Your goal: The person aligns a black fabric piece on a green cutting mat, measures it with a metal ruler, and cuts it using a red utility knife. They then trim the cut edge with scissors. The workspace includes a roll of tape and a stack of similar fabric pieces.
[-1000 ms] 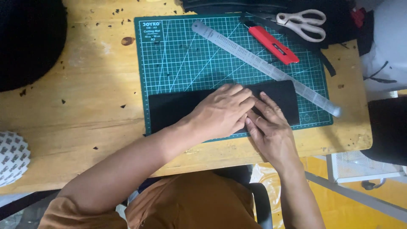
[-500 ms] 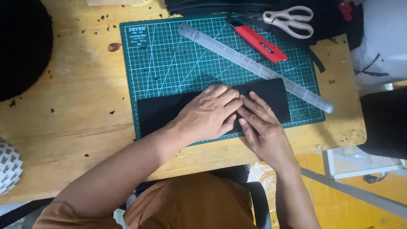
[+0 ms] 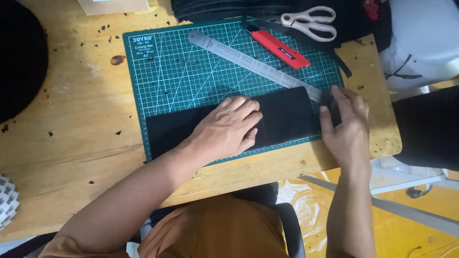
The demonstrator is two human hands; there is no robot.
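A black rectangular sheet (image 3: 287, 117) lies along the near edge of a green cutting mat (image 3: 181, 76). My left hand (image 3: 229, 128) presses flat on the middle of the sheet, fingers spread. My right hand (image 3: 345, 126) rests at the sheet's right end, fingertips touching the lower end of a long steel ruler (image 3: 248, 62) that lies diagonally across the mat. A red utility knife (image 3: 281, 49) lies beyond the ruler, untouched.
White-handled scissors (image 3: 308, 21) lie on black material at the far edge. The wooden table (image 3: 71, 119) carries small black scraps. A dark round object (image 3: 19, 52) sits at far left. A white bag-like item (image 3: 420, 38) is at far right.
My right hand has moved from beside my left hand to the sheet's right end, reaching the ruler tip. The left hand stays pressed on the sheet. The view shifted slightly.
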